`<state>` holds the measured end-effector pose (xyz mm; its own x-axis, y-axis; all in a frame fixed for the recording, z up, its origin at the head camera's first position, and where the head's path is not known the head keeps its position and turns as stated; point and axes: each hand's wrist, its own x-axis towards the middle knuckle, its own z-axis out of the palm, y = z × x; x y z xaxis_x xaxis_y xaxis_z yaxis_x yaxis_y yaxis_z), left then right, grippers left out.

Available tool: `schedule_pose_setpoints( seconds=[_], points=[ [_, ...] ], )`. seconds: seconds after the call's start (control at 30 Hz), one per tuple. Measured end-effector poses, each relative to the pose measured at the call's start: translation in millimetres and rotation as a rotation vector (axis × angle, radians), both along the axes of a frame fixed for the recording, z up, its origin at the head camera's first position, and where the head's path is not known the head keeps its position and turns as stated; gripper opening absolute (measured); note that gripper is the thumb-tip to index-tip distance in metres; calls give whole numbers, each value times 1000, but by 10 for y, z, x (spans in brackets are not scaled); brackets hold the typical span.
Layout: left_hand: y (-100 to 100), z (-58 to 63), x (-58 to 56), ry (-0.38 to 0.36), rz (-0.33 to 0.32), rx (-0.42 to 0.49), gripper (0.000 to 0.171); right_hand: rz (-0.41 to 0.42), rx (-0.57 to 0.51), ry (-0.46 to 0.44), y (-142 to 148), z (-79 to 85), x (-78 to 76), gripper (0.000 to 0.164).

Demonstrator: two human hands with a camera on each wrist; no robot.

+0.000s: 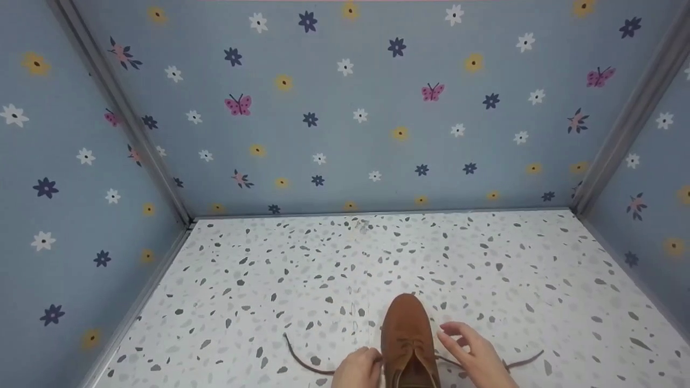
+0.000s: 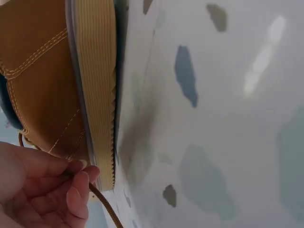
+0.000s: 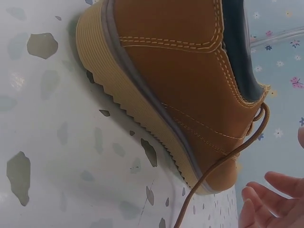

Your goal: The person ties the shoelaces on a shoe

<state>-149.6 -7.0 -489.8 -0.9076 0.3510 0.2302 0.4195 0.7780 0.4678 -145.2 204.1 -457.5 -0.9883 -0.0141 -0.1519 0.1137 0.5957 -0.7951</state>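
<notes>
A brown lace-up shoe (image 1: 407, 323) stands on its thick, ridged tan sole (image 2: 97, 85), toe pointing away from me. Beside its left side, my left hand (image 1: 358, 367) pinches a brown shoelace (image 2: 107, 204) between thumb and fingers. The lace's loose end (image 1: 302, 364) trails leftward over the speckled surface. On the other side, my right hand (image 1: 474, 350) is held just off the shoe with fingers relaxed and nothing in them. The right-hand lace (image 3: 209, 171) drapes from the eyelets down the shoe's side, and its end (image 1: 525, 362) shows past my wrist.
The white speckled tabletop (image 1: 259, 269) stretches beyond the shoe. Blue panels with flowers and butterflies enclose it at the back (image 1: 356, 156), left (image 1: 70, 215) and right (image 1: 657, 188). Grey metal posts (image 1: 124, 113) stand at the corners.
</notes>
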Motion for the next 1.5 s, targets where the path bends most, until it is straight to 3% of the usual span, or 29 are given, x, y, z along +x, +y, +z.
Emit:
schedule_pose_setpoints(
  seconds=[0.2,0.43,0.7,1.17,1.4,1.5],
  points=[
    [-46,129,-49,126,70,117,5,-25,28,-34,-8,-6,6,47],
    [-40,248,-103,161,59,145,5,-28,39,-59,15,-27,49,47],
    [-61,270,-119,208,65,145,5,-20,26,-52,-3,-45,50,48],
    [-71,261,-132,113,88,109,6,-11,-69,-125,0,-69,41,50],
    [-68,248,-156,171,85,135,6,-66,-30,-154,-13,-61,21,54],
    [-74,233,-145,151,84,141,6,-62,-21,-157,-11,-72,34,54]
  ],
)
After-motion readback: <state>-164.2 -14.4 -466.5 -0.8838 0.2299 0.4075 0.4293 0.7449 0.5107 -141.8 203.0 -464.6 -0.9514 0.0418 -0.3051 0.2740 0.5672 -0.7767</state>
